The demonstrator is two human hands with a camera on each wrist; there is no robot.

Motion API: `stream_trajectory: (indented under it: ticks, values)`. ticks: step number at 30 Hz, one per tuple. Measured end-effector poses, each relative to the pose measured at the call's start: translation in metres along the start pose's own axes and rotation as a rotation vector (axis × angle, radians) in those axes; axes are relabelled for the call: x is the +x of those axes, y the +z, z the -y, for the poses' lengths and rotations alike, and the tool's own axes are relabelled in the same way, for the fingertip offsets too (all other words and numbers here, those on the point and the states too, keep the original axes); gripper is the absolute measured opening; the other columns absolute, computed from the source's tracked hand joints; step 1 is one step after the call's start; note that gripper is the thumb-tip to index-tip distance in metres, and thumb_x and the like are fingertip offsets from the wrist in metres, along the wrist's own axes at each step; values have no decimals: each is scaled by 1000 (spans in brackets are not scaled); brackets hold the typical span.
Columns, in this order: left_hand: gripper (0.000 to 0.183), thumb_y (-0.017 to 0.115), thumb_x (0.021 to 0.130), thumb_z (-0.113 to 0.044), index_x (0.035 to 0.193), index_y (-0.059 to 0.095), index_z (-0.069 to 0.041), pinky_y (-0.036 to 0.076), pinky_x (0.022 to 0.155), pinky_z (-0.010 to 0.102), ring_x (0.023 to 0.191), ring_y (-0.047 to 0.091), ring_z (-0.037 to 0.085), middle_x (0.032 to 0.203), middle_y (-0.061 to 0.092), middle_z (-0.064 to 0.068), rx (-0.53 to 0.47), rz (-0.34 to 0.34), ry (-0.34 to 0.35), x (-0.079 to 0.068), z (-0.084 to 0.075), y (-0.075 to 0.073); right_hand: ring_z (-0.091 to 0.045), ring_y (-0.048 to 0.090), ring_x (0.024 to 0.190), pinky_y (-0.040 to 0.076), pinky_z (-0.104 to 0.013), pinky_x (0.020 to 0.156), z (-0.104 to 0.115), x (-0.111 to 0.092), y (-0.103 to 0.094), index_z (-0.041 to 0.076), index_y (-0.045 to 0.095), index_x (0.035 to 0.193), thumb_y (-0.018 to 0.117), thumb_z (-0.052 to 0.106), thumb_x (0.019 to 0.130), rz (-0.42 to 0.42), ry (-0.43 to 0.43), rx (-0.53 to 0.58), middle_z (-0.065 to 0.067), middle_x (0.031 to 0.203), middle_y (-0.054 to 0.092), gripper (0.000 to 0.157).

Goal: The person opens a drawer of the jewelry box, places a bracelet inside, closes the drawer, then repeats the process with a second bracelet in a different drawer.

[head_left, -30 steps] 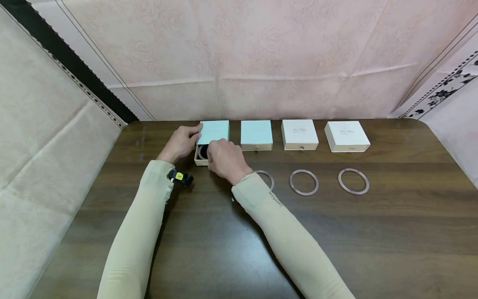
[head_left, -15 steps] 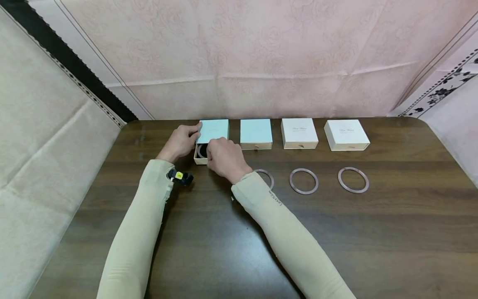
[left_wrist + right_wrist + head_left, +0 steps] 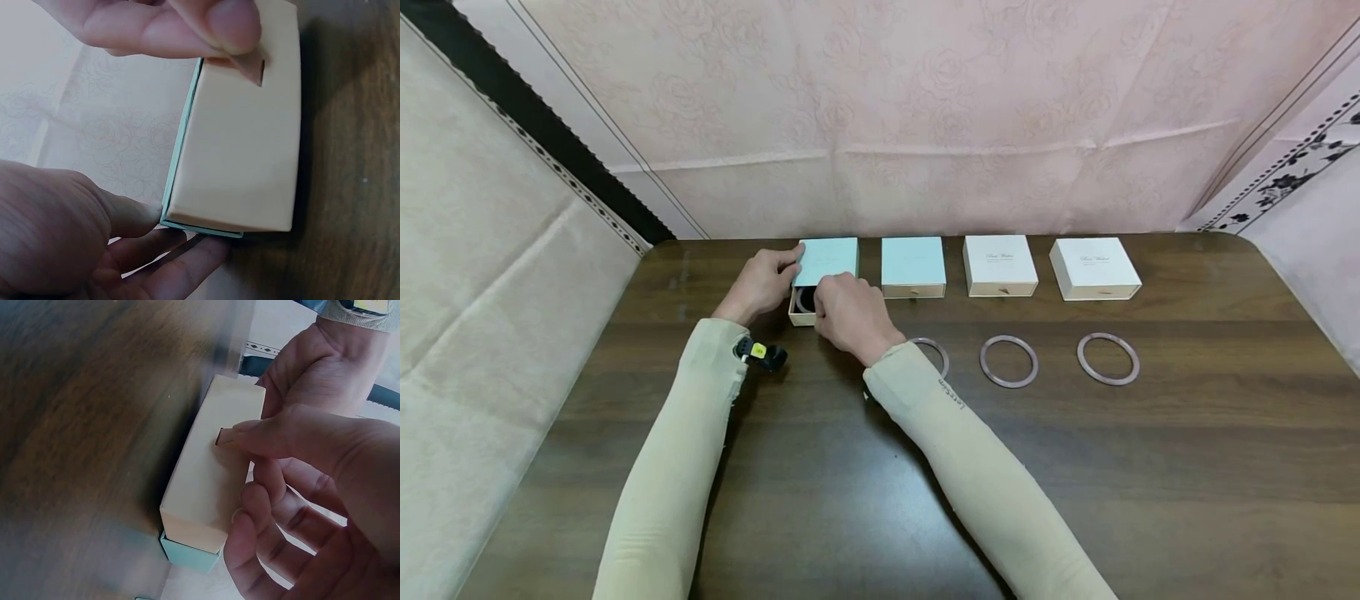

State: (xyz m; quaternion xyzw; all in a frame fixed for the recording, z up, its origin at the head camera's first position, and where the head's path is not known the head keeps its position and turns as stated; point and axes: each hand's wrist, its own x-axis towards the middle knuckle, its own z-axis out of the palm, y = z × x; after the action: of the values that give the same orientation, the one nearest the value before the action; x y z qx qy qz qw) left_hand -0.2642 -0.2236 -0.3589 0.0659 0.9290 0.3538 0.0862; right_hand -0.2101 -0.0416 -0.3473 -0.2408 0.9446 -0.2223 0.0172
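Observation:
A drawer-style gift box with a turquoise sleeve (image 3: 829, 257) stands at the left of the row, its cream drawer (image 3: 240, 150) pulled partly out towards me. Part of a pale bangle (image 3: 799, 301) shows on dark lining inside; the rest is hidden by my right hand. My left hand (image 3: 762, 283) grips the sleeve's left side, thumb at the upper edge and fingers beside it. With thumb and finger, my right hand (image 3: 852, 315) pinches the small ribbon tab (image 3: 225, 437) on the drawer's front. Its other fingers are curled close to the box in the right wrist view.
Right of this box stand another turquoise box (image 3: 913, 262) and two white boxes (image 3: 1000, 260), all closed. Before them lie three pale bangles, one (image 3: 942, 354) partly behind my right wrist. A patterned cloth (image 3: 880, 117) hangs behind the wooden table (image 3: 820, 500).
The head view has tilted very slightly, so everything sits a little higher. Both hands keep the same hold on box and tab.

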Motion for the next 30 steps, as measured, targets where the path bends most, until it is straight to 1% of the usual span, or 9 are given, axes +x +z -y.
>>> stream_trajectory:
  ticks: [3,5,7,9,11,13,17,22,30]
  values:
    - [47,43,111,-18,157,37,-16,36,52,25,47,36,10,125,64,20,1,5,7,0,0,0,-10,23,53,27,-26,46,-1,1,1,19,38,50,65,7,93,-5,0,-2,7,51,26,51]
    - [46,43,111,-18,157,37,-15,35,51,25,47,36,9,146,56,17,2,5,9,0,0,0,-10,25,53,28,-26,46,-1,1,1,19,40,50,65,8,93,-6,3,-5,7,51,28,51]
    - [46,43,111,-18,157,37,-15,35,51,25,47,36,9,148,55,16,3,5,9,1,0,0,-10,29,53,31,-27,46,-1,2,0,19,42,51,65,9,93,-3,8,-8,7,51,32,49]
    - [47,43,111,-18,157,37,-15,35,51,25,47,36,10,137,62,18,2,2,3,1,1,0,-11,33,54,34,-27,47,0,2,0,19,45,52,65,10,94,4,14,-11,7,52,37,48]
    - [47,43,111,-18,157,37,-16,35,51,25,47,35,10,135,62,19,4,1,4,1,0,0,-11,37,54,37,-28,48,0,2,0,18,48,52,66,11,94,8,19,-12,7,52,42,46]
    - [47,43,111,-18,157,37,-15,34,50,24,46,35,10,144,58,18,7,2,7,0,0,0,-11,38,55,38,-28,48,0,3,0,18,49,53,66,11,95,10,21,-14,7,54,45,45]
    - [46,43,111,-18,157,38,-14,34,49,24,45,34,9,163,37,8,13,4,13,0,0,0,-11,41,56,39,-27,49,0,4,1,17,53,55,65,11,95,11,24,-18,6,56,51,42]
    - [46,43,111,-18,156,38,-14,34,51,25,46,34,8,163,36,9,19,4,13,1,0,0,-12,47,58,42,-28,50,-1,5,1,16,59,58,66,13,96,9,30,-18,5,61,59,38]
    - [46,43,111,-18,157,38,-14,34,51,25,45,31,9,163,35,10,25,3,13,1,0,0,-12,54,60,46,-28,52,-2,6,3,17,63,60,68,13,96,-12,30,-14,6,66,64,36]
